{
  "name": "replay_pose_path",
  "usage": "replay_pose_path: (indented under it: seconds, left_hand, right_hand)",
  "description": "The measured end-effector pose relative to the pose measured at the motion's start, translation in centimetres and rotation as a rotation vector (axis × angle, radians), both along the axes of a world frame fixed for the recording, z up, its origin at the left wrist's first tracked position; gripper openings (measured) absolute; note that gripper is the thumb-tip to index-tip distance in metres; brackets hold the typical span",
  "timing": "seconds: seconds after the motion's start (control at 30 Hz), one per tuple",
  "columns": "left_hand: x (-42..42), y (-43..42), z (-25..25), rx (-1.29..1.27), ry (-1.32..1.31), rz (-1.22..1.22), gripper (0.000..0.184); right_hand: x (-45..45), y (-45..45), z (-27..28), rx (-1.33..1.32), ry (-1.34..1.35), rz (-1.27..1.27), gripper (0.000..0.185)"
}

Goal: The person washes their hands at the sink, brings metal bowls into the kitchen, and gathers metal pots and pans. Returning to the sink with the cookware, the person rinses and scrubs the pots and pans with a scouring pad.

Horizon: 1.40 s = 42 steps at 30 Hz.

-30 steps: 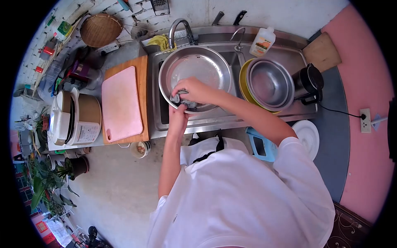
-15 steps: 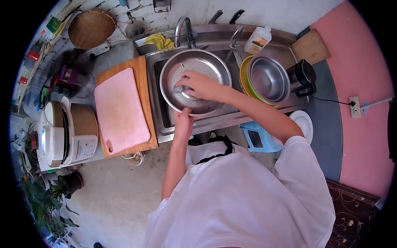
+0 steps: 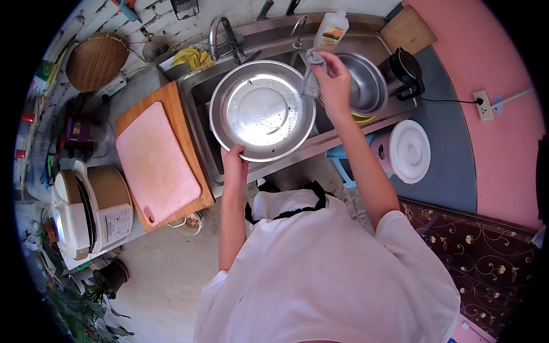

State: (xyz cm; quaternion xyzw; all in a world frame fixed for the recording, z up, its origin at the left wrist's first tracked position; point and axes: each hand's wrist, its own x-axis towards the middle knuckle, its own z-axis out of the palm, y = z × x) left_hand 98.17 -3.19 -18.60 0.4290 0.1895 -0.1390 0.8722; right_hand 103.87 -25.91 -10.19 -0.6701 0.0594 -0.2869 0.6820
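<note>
A large round stainless steel basin is over the left part of the sink, its shiny inside facing up with drops and a few small dark bits on it. My left hand grips its near rim, the thumb over the edge and the fingers hidden underneath. At the basin's right rim, my right hand is closed on a bunched grey striped cloth, which hangs down by the rim. Whether the cloth touches the rim I cannot tell.
A steel sink with a faucet surrounds the basin. Steel bowls, a black kettle and a white bottle stand right. Left are a pink cutting board on a wooden one and a rice cooker.
My right hand has moved from inside the basin out to its right rim, with the cloth now plainly visible in it. The basin is tilted differently, showing more of its bright inside.
</note>
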Motion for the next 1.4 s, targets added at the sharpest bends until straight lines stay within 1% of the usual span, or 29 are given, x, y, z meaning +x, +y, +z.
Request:
replay_pose_path:
  seconds: [0.03, 0.1, 0.13, 0.2, 0.27, 0.33, 0.37, 0.4, 0.43, 0.47, 0.5, 0.53, 0.57, 0.6, 0.67, 0.73, 0.8, 0.87, 0.93, 0.97, 1.0, 1.03, 1.1, 1.13, 1.2, 1.27, 1.3, 1.33, 1.4]
  left_hand:
    - [0.2, 0.2, 0.2, 0.022, 0.016, 0.019, 0.043]
    - [0.7, 0.6, 0.5, 0.007, 0.034, 0.031, 0.039]
    - [1.1, 0.7, 0.6, -0.028, 0.037, 0.026, 0.037]
    - [1.4, 0.0, 1.1, -0.131, 0.125, 0.007, 0.033]
    - [1.6, -0.9, 1.9, -0.08, 0.138, -0.057, 0.037]
    - [1.9, -1.6, 1.7, -0.066, 0.144, -0.168, 0.037]
    - [1.8, -2.2, 2.0, -0.045, 0.109, -0.199, 0.034]
    - [1.4, -3.1, 3.1, -0.033, 0.123, -0.179, 0.031]
    - [1.5, -3.1, 3.0, -0.057, 0.108, -0.233, 0.022]
    - [1.8, -2.6, 3.1, -0.078, 0.091, -0.283, 0.013]
    - [2.2, -2.2, 2.2, -0.057, 0.099, -0.294, 0.013]
    - [2.8, -1.8, 0.6, -0.223, 0.061, -0.318, 0.011]
    - [2.7, -2.6, 0.9, -0.389, 0.018, -0.339, 0.01]
    - [2.5, -3.3, 1.2, -0.37, 0.015, -0.342, 0.01]
    - [0.1, -7.5, 4.5, -0.137, 0.071, -0.048, 0.012]
    - [-0.5, -8.8, 3.9, -0.12, 0.053, -0.009, 0.015]
    - [-1.5, -10.5, 3.5, -0.046, 0.018, 0.056, 0.018]
    - [-3.3, -12.0, 3.3, 0.113, -0.045, 0.095, 0.014]
    - [-4.9, -13.6, 3.5, 0.146, -0.05, 0.16, 0.012]
    - [-5.2, -13.2, 2.9, 0.109, -0.05, 0.14, 0.011]
    - [-5.2, -13.1, 2.4, 0.102, -0.06, 0.152, 0.011]
    - [-5.3, -13.2, 2.1, 0.111, -0.049, 0.171, 0.011]
    - [-5.7, -13.3, 2.3, 0.125, 0.009, 0.242, 0.008]
    - [-5.9, -13.0, 2.3, 0.122, 0.009, 0.253, 0.008]
    - [-6.1, -11.5, 2.0, 0.212, 0.045, 0.198, 0.008]
    - [-6.0, -9.7, 2.4, 0.252, 0.085, 0.089, 0.01]
    - [-5.9, -9.1, 2.9, 0.264, 0.096, 0.024, 0.009]
    - [-5.8, -8.7, 3.7, 0.274, 0.106, -0.043, 0.009]
    - [-4.7, -7.6, 4.8, 0.336, 0.145, -0.164, 0.005]
  right_hand:
    - [-0.7, -1.4, 0.3, 0.01, -0.006, -0.01, 0.019]
    - [-2.3, -4.2, 0.7, 0.578, 0.065, 0.085, 0.027]
    - [-2.8, -4.8, 0.7, 0.589, 0.054, 0.077, 0.027]
    - [-3.6, -5.8, 0.7, 0.756, 0.091, 0.211, 0.034]
    - [-4.1, -5.0, -0.2, 0.729, 0.153, 0.328, 0.034]
    - [-4.4, -3.9, 0.7, 0.679, 0.159, 0.313, 0.037]
    - [-4.8, -4.0, 1.2, 0.622, 0.1, 0.304, 0.039]
    - [-5.2, -4.1, 1.5, 0.451, 0.062, 0.248, 0.041]
    - [-6.2, -4.2, 2.3, 0.264, 0.054, 0.199, 0.049]
    - [-7.1, -4.3, 2.7, 0.269, 0.073, 0.256, 0.052]
    - [-7.8, -3.9, 2.2, 0.109, 0.04, 0.145, 0.053]
    - [-8.6, -3.6, 1.8, -0.051, 0.007, 0.037, 0.053]
    - [-9.8, -3.2, 1.9, -0.048, -0.011, 0.048, 0.054]
    - [-11.1, -2.8, 2.1, -0.047, -0.032, 0.06, 0.054]
    - [-12.2, -2.5, 1.3, -0.043, -0.041, 0.068, 0.051]
    - [-12.7, -2.7, 0.5, 0.046, -0.056, 0.093, 0.052]
    - [-10.7, -4.7, -0.9, 0.054, -0.052, 0.026, 0.049]
    - [-8.8, -7.6, -1.3, 0.014, -0.082, -0.007, 0.048]
    - [-10.3, -9.7, 0.0, 0.462, 0.098, 0.286, 0.046]
    - [-11.6, -9.6, 0.4, 0.403, 0.169, 0.321, 0.047]
    - [-11.3, -8.1, -1.8, 0.363, 0.027, 0.273, 0.048]
    - [-11.5, -6.8, -3.3, 0.247, -0.029, 0.209, 0.048]
    - [-11.8, -5.8, -4.6, 0.129, -0.085, 0.156, 0.049]
    - [-11.8, -5.7, -4.7, 0.187, -0.031, 0.172, 0.046]
    - [-11.4, -6.3, -4.9, 0.241, 0.024, 0.195, 0.043]
    - [-9.9, -9.1, -4.5, 0.37, 0.222, 0.515, 0.036]
    - [-9.4, -9.7, -4.2, 0.303, 0.268, 0.495, 0.029]
    - [-8.7, -10.4, -4.2, 0.296, 0.27, 0.492, 0.029]
    - [-7.4, -11.7, -4.3, 0.297, 0.497, 0.558, 0.026]
